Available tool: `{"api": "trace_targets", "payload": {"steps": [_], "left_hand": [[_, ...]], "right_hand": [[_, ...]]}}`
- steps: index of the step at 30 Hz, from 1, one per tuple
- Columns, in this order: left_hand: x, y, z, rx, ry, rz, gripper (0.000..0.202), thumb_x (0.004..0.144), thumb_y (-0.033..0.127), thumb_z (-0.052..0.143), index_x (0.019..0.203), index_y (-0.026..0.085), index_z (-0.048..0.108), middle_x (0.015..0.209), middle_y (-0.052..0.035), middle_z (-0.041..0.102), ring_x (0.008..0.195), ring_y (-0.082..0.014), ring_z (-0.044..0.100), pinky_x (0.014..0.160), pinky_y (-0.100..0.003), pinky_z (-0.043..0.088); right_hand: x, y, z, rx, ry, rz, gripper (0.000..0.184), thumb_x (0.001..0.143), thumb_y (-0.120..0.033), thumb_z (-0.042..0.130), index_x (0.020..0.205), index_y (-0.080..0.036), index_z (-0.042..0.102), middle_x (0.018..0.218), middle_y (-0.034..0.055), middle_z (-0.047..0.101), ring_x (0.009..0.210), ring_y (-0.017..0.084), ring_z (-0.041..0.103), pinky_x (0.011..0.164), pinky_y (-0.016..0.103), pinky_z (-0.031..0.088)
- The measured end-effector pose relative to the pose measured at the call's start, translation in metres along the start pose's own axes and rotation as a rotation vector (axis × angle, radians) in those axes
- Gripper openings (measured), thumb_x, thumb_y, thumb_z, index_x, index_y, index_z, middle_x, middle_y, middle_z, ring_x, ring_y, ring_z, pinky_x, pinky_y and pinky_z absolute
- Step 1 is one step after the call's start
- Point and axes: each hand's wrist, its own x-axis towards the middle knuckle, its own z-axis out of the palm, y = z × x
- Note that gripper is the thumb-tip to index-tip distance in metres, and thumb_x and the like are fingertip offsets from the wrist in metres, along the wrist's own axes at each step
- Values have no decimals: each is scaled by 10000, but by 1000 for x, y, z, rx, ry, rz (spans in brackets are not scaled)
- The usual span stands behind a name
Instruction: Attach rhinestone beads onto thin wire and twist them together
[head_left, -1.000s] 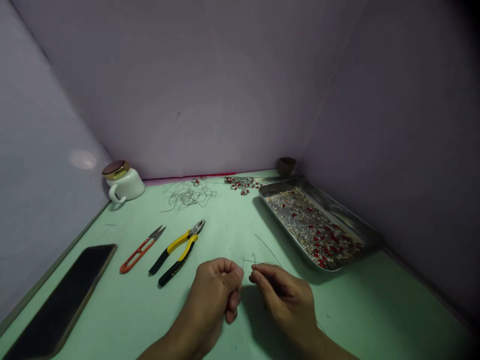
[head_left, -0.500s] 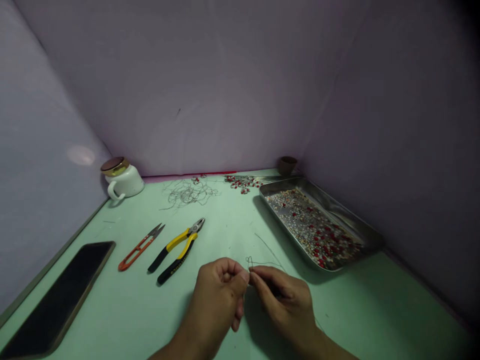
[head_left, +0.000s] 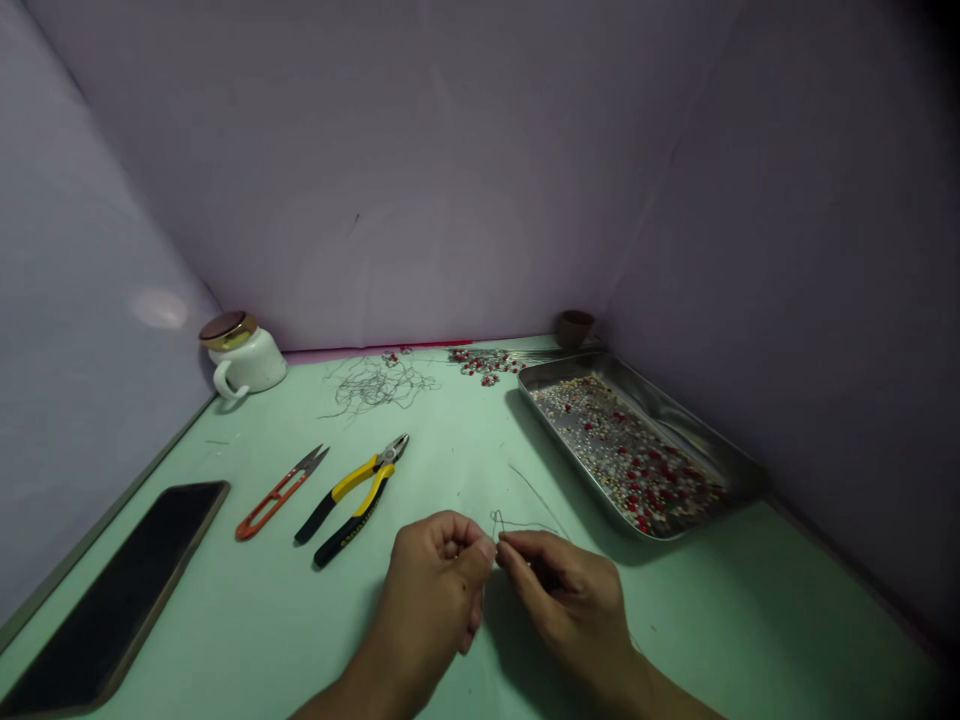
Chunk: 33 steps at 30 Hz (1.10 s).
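Observation:
Thumb and forefinger of my left hand (head_left: 442, 580) are pinched on a thin wire (head_left: 498, 519), which has small bent loops above the fingertips. My right hand (head_left: 568, 592) pinches the same wire just to the right, its fingertips close beside the left ones. One strand trails off to the right over my right hand. Behind it a loose piece of wire (head_left: 529, 486) lies near the tray. To the left of my hands rest combination pliers (head_left: 356, 500) with yellow and black handles, and orange thread snips (head_left: 282, 492).
A metal tray (head_left: 574, 462) of red, white and yellowish beads stands at right. Tangled wire (head_left: 379, 385) and red beaded wire pieces (head_left: 486, 366) lie at the back, near a brown cup (head_left: 574, 329). A white lidded mug (head_left: 251, 362) and a phone (head_left: 120, 590) are at left.
Both hands stay pinched on the looped wire, with only a slight shift. The view has moved a little; nothing else has visibly changed.

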Motion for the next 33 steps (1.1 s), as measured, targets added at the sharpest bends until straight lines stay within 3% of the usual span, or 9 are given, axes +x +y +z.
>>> {"api": "trace_targets", "payload": {"steps": [8, 14, 19, 23, 33], "left_hand": [[5, 1, -1, -54, 7, -14, 150, 608, 296, 560, 595, 181, 465, 352, 98, 374, 306, -38, 290, 306, -154, 194], [9, -1, -6, -104, 16, -25, 245, 581, 285, 613, 769, 137, 562, 454, 80, 450, 344, -35, 303, 342, -169, 206], [9, 5, -7, 63, 62, 16, 149, 588, 281, 581, 590, 133, 567, 413, 71, 406, 385, -50, 291, 393, -196, 209], [8, 9, -10, 208, 116, 72, 133, 600, 250, 559, 545, 130, 580, 485, 23, 494, 481, -87, 379, 481, -216, 297], [8, 9, -10, 314, 145, 181, 110, 606, 217, 536, 552, 154, 609, 540, -8, 557, 571, -147, 477, 552, -242, 382]], "right_hand": [[-2, -6, -1, 33, -81, 9, 143, 778, -158, 531, 733, -149, 667, 562, 6, 650, 432, 107, 566, 412, 195, 436], [-4, -5, 0, 2, -141, -34, 155, 783, -135, 506, 738, -141, 654, 566, 19, 635, 441, 110, 550, 439, 210, 426], [-5, -2, 0, -72, -166, -186, 176, 791, -105, 467, 778, -133, 640, 528, 18, 580, 423, 112, 508, 422, 219, 388], [-7, -2, -1, -160, -200, -268, 202, 808, -111, 425, 782, -140, 623, 505, 10, 539, 410, 114, 475, 410, 225, 365], [-10, -1, 0, -181, -223, -284, 182, 809, -114, 418, 779, -147, 594, 524, 19, 551, 422, 123, 486, 414, 233, 379]]}}
